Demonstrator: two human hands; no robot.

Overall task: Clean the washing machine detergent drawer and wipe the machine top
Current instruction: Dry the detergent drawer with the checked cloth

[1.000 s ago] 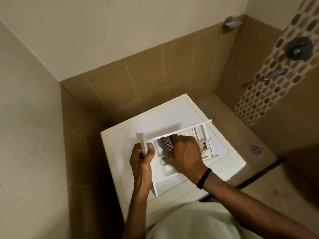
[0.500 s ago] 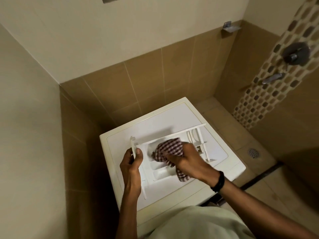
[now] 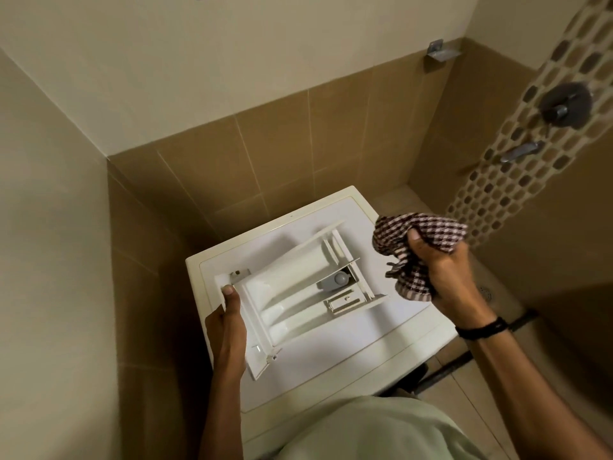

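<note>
rigid white plastic detergent drawer [image 3: 298, 293] looks light: left hand [image 3: 227, 330] grips its front panel, right hand [image 3: 446, 277] bunches soft checked cloth [image 3: 414, 240].

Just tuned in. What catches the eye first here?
The white drawer is out of its slot and over the machine top, with the left hand gripping its near end. To its right, the right hand holds a bunched checked cloth up, clear of the drawer.
</note>
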